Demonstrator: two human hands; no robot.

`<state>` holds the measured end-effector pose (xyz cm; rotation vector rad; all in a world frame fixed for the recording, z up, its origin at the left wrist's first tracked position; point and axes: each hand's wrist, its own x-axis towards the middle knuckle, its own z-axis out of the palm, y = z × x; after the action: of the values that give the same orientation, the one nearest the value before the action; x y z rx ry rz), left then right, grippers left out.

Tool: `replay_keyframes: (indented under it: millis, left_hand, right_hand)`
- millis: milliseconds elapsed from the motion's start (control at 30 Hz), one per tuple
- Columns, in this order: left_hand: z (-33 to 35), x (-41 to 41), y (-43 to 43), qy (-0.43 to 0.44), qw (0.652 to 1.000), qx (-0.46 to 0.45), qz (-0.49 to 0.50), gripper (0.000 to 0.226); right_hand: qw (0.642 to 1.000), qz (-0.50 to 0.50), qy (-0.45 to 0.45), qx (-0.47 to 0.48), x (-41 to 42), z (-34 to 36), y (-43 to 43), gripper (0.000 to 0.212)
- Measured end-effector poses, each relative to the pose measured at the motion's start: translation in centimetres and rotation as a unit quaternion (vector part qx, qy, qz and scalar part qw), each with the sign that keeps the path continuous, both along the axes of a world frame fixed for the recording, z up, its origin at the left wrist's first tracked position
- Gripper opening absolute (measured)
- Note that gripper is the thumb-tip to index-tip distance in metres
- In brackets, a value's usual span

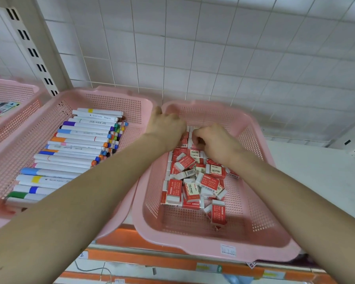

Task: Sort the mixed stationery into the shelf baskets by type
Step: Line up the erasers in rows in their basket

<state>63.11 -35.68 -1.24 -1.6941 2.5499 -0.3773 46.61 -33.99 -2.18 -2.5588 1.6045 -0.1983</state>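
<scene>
Entry, head view. Both of your hands were deep in the right-hand pink basket, at its far end. Your left hand sat at the far-left corner, knuckles up, just beside the rim it shares with the marker basket. Your right hand was beside it, slightly nearer to you. Fingers of both were curled downward onto the erasers at the back. Whether either one pinched a piece, I could not tell (the backs of the hands covered the fingertips). The rest of the erasers lay in a loose heap behind your wrists, on your side of the hands, in the left and middle part of the basket floor. Their long axes pointed every way, some flat, some on edge. One lay alone nearest the front rim. Judgement: the next pick meant drawing a hand back toward you. The right hand was the nearer to the heap, its wrist directly above it. Each piece would likely need turning to match the far row. The markers lay sorted side by side in their own basket, well apart from this work.
</scene>
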Motion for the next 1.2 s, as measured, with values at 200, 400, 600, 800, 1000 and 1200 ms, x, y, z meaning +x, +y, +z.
replay_keyframes:
  millis: [200,400,600,800,1000,1200]
  left_hand:
    - [-0.2,0.0,0.0,-0.006,1.000,-0.018,0.000,0.013]
    - [-0.4,0.1,0.1,-0.022,0.999,-0.034,-0.006,0.004]
    - [-0.6,0.3,-0.1,-0.018,1.000,-0.020,-0.015,0.018]
    - [-1.0,0.5,-0.5,-0.007,1.000,-0.018,-0.023,0.020]
    - [-1.1,0.5,-0.7,-0.004,1.000,-0.014,-0.025,0.018]
    - [-1.2,0.6,-0.8,-0.012,1.000,-0.008,-0.026,0.017]
  right_hand:
    - [0.997,-0.030,-0.064,0.003,-1.8,1.4,0.3,0.021]
    - [0.981,-0.038,-0.001,0.193,-4.9,2.2,1.3,0.042]
    - [0.973,-0.051,0.005,0.226,-4.9,1.4,1.2,0.038]
    - [0.984,-0.055,-0.111,0.125,-5.2,1.2,1.2,0.023]
    - [0.982,-0.101,-0.147,0.062,-4.9,0.8,1.0,0.021]
    - [0.990,-0.096,-0.037,0.093,-5.2,0.2,0.8,0.024]
